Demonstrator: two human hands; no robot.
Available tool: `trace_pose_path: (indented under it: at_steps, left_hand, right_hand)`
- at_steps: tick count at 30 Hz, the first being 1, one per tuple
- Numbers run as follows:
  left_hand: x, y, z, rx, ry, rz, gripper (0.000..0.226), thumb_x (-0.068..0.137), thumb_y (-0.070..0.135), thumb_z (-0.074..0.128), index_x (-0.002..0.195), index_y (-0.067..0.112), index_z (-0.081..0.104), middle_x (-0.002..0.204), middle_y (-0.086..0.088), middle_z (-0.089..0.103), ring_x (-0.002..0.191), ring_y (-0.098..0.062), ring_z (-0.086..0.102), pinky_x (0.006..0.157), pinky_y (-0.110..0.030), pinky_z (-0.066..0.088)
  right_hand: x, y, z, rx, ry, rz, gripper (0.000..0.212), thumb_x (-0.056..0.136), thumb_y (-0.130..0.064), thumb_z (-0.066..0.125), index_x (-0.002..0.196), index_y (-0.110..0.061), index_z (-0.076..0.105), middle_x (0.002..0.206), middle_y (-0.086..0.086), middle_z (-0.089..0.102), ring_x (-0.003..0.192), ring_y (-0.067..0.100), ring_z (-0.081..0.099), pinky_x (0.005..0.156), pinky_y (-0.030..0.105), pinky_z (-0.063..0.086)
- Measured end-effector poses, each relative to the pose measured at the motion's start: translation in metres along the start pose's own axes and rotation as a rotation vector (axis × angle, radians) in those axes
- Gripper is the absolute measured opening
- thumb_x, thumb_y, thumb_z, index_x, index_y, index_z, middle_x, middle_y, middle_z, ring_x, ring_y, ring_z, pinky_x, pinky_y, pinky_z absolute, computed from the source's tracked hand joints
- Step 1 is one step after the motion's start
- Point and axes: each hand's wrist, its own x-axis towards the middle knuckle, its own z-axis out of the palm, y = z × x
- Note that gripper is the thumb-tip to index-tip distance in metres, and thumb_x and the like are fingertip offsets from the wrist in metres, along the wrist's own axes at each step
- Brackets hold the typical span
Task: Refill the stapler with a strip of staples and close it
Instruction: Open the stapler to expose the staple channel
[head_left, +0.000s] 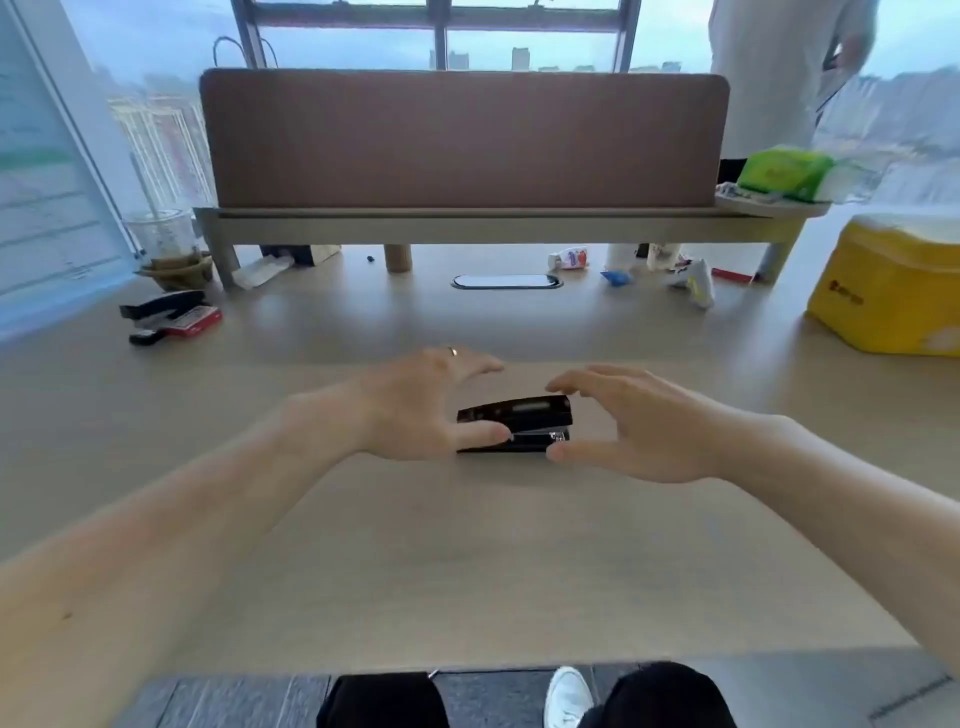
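A black stapler (519, 423) lies flat on the light wooden desk (467, 545) in the middle of the view, its top arm down on its base. My left hand (415, 410) is at its left end. The thumb rests against the front side and the fingers are spread in the air behind it. My right hand (639, 421) hovers at the right end with its fingers apart, the thumb near the front corner and the fingertips just above the top. Neither hand grips it. I see no loose staple strip.
A second black stapler (161, 306) and a red staple box (200, 319) lie at the far left beside a plastic cup (163, 239). A brown partition (462, 140) stands across the back, a yellow box (888, 291) at the right, wrappers (691, 280) nearby. A person (779, 67) stands behind.
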Motion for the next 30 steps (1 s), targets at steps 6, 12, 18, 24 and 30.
trace_pose_path:
  at_steps: [6, 12, 18, 24, 30]
  left_hand:
    - [0.009, 0.010, 0.049, -0.184, 0.082, 0.034, 0.031, 0.099, 0.034, 0.062, 0.130, 0.030, 0.060, 0.116, 0.003, 0.072, 0.103, -0.021, 0.066, 0.089, -0.037, 0.052]
    - [-0.015, 0.014, 0.065, -0.214, 0.258, 0.018, 0.025, 0.097, 0.036, 0.066, 0.120, 0.033, 0.059, 0.103, 0.010, 0.070, 0.086, -0.015, 0.063, 0.072, -0.030, 0.046]
    - [0.006, 0.054, 0.073, 0.019, 0.440, 0.022, 0.038, 0.093, 0.056, 0.060, 0.120, 0.030, 0.062, 0.109, 0.004, 0.075, 0.095, -0.027, 0.071, 0.070, -0.031, 0.043]
    - [0.004, 0.046, 0.068, -0.468, 0.654, -0.076, 0.025, 0.100, 0.044, 0.054, 0.110, 0.022, 0.060, 0.099, 0.005, 0.074, 0.089, -0.017, 0.071, 0.082, -0.037, 0.054]
    - [-0.008, 0.024, 0.059, -1.343, 0.907, -0.341, 0.025, 0.108, 0.039, 0.038, 0.101, 0.021, 0.055, 0.114, -0.007, 0.075, 0.114, -0.027, 0.074, 0.102, -0.048, 0.054]
  right_hand:
    - [0.015, 0.007, 0.029, 0.161, 0.125, -0.027, 0.037, 0.085, -0.032, 0.078, 0.120, -0.023, 0.068, 0.105, -0.006, 0.075, 0.097, 0.013, 0.066, 0.089, 0.032, 0.054]
    - [0.003, 0.003, 0.056, 0.389, 0.264, 0.006, 0.039, 0.083, -0.029, 0.082, 0.118, -0.030, 0.066, 0.099, -0.012, 0.078, 0.086, 0.009, 0.073, 0.084, 0.027, 0.057]
    - [0.000, 0.002, 0.068, 0.626, 0.321, 0.043, 0.048, 0.081, -0.020, 0.080, 0.125, -0.027, 0.061, 0.098, -0.007, 0.079, 0.077, 0.015, 0.076, 0.078, 0.044, 0.063]
    - [0.001, 0.004, 0.070, 0.649, 0.345, 0.076, 0.056, 0.077, -0.020, 0.090, 0.121, -0.030, 0.058, 0.090, -0.006, 0.076, 0.069, 0.009, 0.069, 0.076, 0.036, 0.061]
    - [0.001, 0.007, 0.072, 0.647, 0.323, 0.081, 0.052, 0.078, -0.023, 0.089, 0.121, -0.033, 0.061, 0.096, -0.009, 0.076, 0.078, 0.011, 0.071, 0.079, 0.035, 0.060]
